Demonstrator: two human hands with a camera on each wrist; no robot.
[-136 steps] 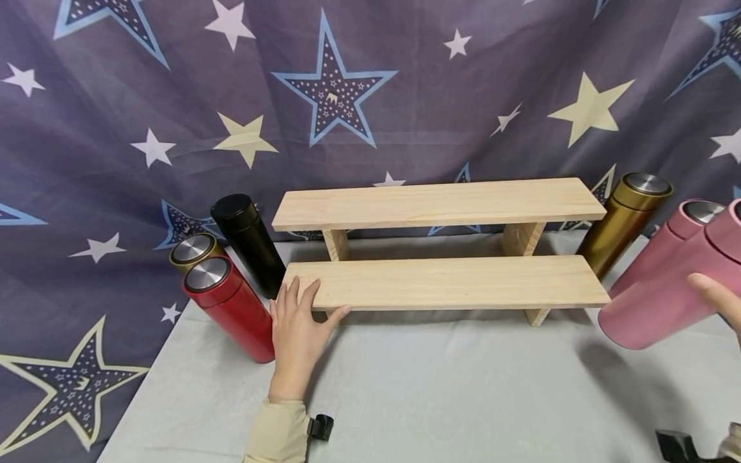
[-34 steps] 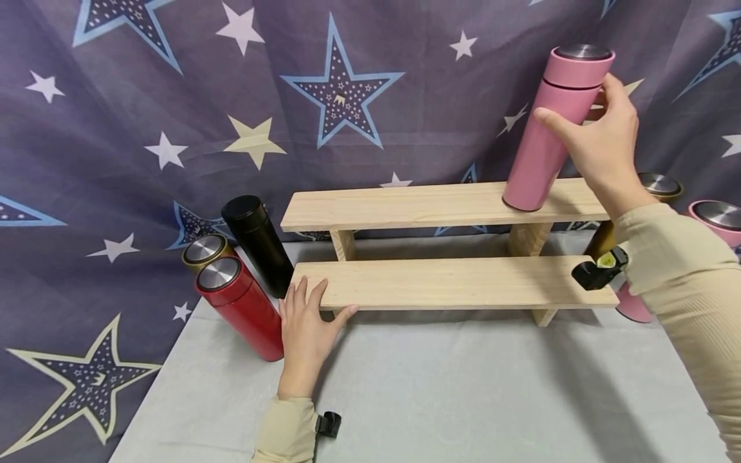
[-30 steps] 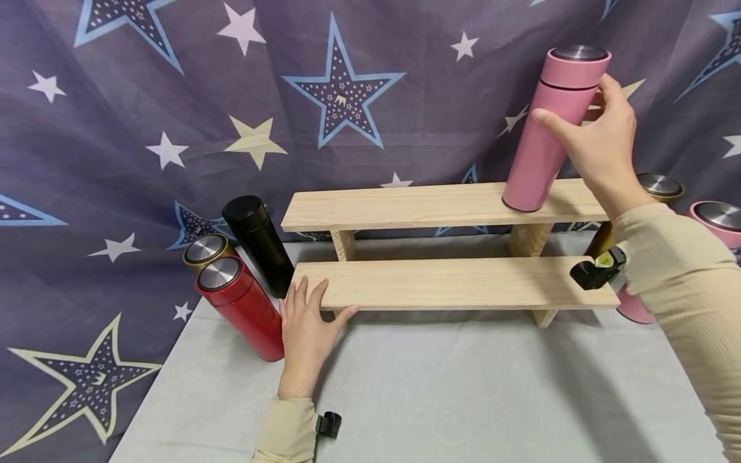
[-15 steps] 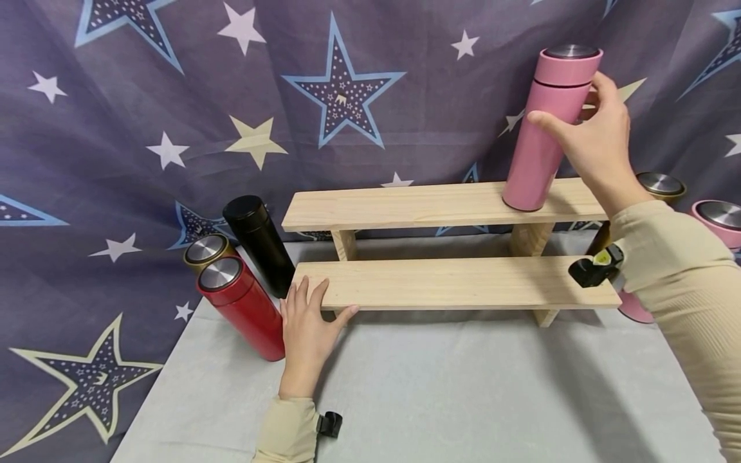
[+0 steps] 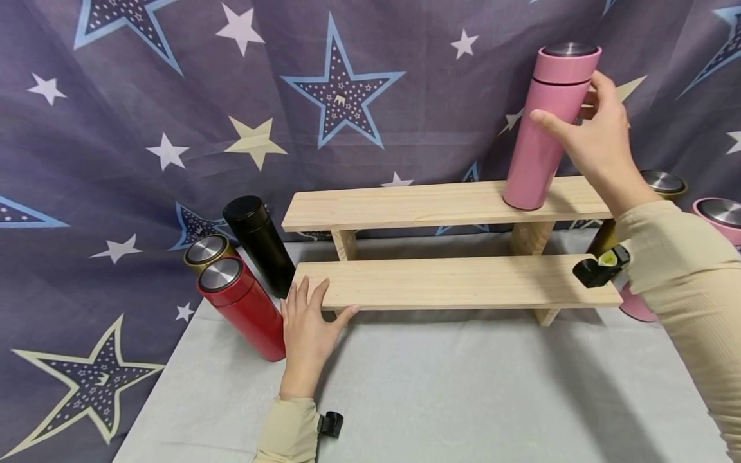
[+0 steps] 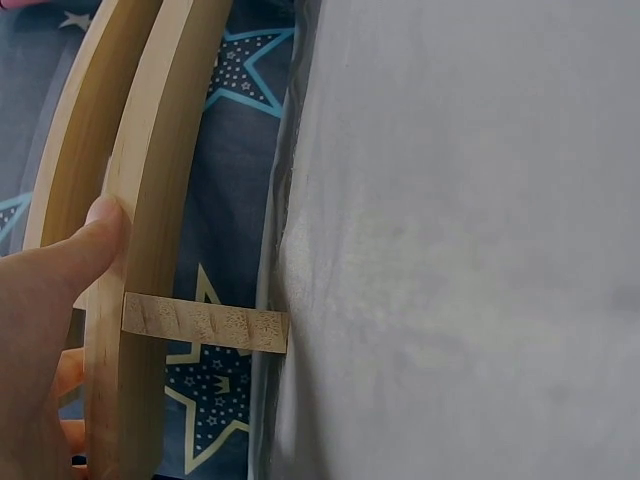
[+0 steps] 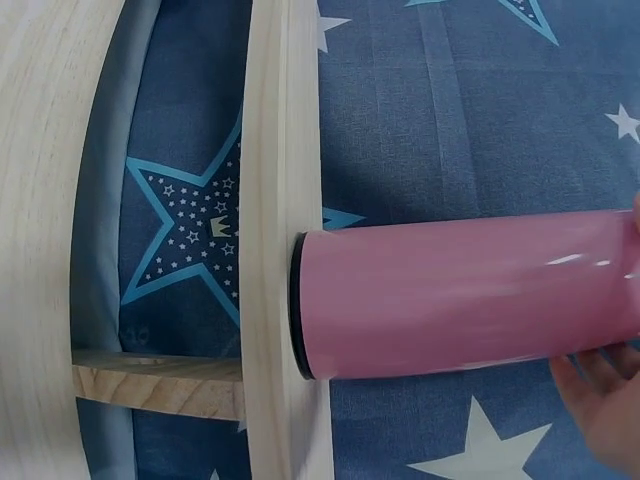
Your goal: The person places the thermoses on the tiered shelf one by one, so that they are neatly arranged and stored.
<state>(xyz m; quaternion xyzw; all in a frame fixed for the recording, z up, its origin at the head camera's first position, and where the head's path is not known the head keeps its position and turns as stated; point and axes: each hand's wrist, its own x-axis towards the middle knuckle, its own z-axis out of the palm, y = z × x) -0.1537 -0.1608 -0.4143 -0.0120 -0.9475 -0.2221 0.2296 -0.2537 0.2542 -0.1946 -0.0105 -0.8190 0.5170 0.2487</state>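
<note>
In the head view my right hand (image 5: pixel 599 132) grips a pink thermos bottle (image 5: pixel 547 135) high on its body, thumb in front and fingers round the far side. The bottle's base touches the right part of the upper board of a two-tier wooden rack (image 5: pixel 405 206); the right wrist view shows this dark base rim (image 7: pixel 298 305) against the board. My left hand (image 5: pixel 307 341) rests on the left end of the lower board (image 5: pixel 451 283), fingers extended over its top. Its thumb (image 6: pixel 95 240) lies against the front edge.
A red bottle (image 5: pixel 246 315), a black bottle (image 5: pixel 263 247) and a gold bottle (image 5: pixel 206 249) stand left of the rack. Another gold bottle (image 5: pixel 662 183) and a second pink bottle (image 5: pixel 720 218) stand at the right, partly behind my sleeve. A starry curtain (image 5: pixel 434 116) hangs behind.
From the right side, my right hand has carried the pink thermos bottle up onto the upper board. Over the last second its top has shifted slightly left. My left hand has stayed on the lower board.
</note>
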